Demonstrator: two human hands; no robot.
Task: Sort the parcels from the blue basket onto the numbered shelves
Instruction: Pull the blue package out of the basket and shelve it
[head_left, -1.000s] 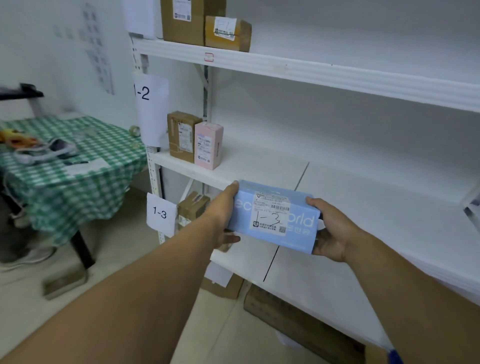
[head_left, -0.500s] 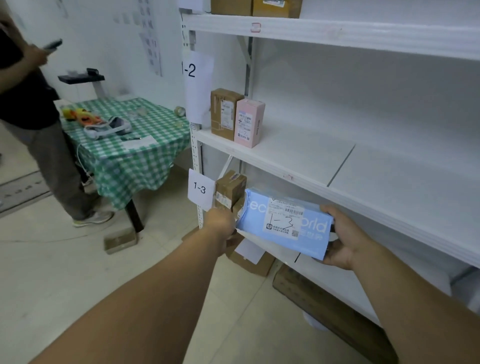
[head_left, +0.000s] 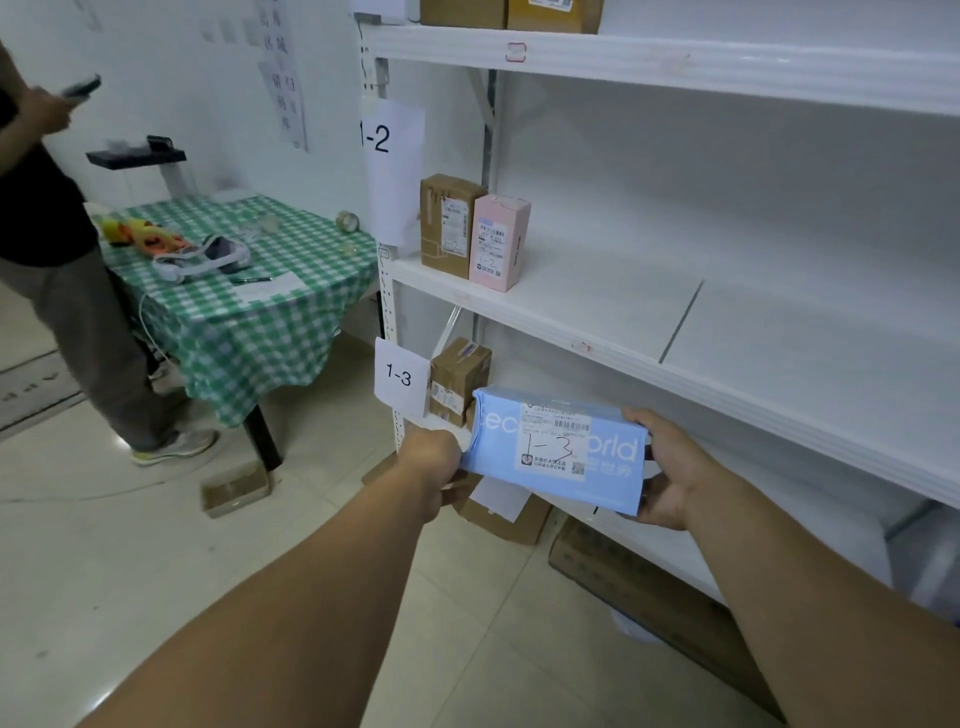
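I hold a light blue parcel (head_left: 556, 454) with "1-3" handwritten on its label, level with the low shelf. My left hand (head_left: 431, 460) grips its left end and my right hand (head_left: 665, 475) grips its right end. The paper sign "1-3" (head_left: 399, 376) hangs on the rack post just left of the parcel. A brown box (head_left: 460, 379) stands on that low shelf behind the parcel. Higher up, the sign "1-2" (head_left: 387, 156) marks the middle shelf (head_left: 597, 322), where a brown box (head_left: 449, 226) and a pink box (head_left: 498, 241) stand. The blue basket is out of view.
A table with a green checked cloth (head_left: 234, 291) stands left of the rack, with a headset and toys on it. A person (head_left: 57, 260) stands at the far left holding a phone. Cardboard boxes (head_left: 498, 512) lie on the floor under the rack.
My hands have lowered the blue parcel from the middle shelf's height down to the "1-3" shelf. My view has dropped and swung left, bringing the standing person into sight.
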